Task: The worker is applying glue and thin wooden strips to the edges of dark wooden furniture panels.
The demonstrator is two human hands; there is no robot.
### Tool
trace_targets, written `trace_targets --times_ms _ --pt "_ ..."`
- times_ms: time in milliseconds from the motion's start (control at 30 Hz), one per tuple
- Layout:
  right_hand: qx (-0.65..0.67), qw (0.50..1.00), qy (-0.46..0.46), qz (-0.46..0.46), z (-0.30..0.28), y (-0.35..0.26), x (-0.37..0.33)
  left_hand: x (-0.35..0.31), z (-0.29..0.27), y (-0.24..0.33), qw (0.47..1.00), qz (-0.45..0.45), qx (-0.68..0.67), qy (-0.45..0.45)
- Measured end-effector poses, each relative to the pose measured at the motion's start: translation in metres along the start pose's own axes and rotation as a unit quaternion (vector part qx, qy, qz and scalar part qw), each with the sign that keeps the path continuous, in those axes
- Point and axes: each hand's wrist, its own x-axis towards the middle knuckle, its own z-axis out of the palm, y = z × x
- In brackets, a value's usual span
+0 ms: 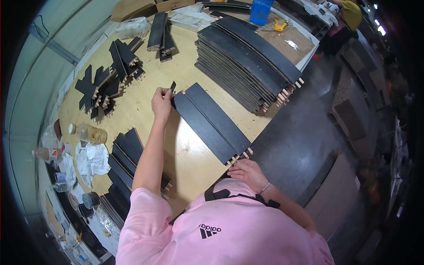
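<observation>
Two black boards (212, 123) lie side by side in front of me, slanting across the table, with pale wooden dowels (248, 153) sticking out of their near ends. At their far left corner my left hand (161, 105) is closed in a pinch on a small dark flat piece (173, 86), which stands up above the fingers. My right hand (250, 175) is at the near end, fingers curled together against the dowels by the table edge. Whatever lies between those fingertips is too small to make out.
A tall stack of black boards (247, 57) stands at the far right. Loose black pieces (106, 84) pile up at the left, more boards (128, 154) beside my left forearm. A jar (90, 133), a bottle (48, 153) and a blue container (261, 11) stand around the table.
</observation>
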Motion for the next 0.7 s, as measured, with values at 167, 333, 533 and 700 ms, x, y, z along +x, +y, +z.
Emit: trace_targets --times_ms 167,333,533,700 --pt "-0.006 1.0 -0.001 0.028 0.016 -0.011 -0.006 -0.002 -0.006 -0.01 0.972 -0.131 -0.156 -0.119" --pt "0.018 0.998 0.016 0.055 0.017 -0.004 0.0 -0.024 -0.017 0.0 0.967 -0.124 -0.19 -0.118" --pt "-0.009 0.997 0.019 0.075 0.014 -0.003 -0.01 -0.052 -0.035 -0.001 0.952 -0.166 -0.231 -0.116" --pt "-0.081 0.996 0.039 0.012 0.026 -0.032 -0.047 -0.056 -0.049 0.025 0.957 -0.146 -0.225 -0.108"
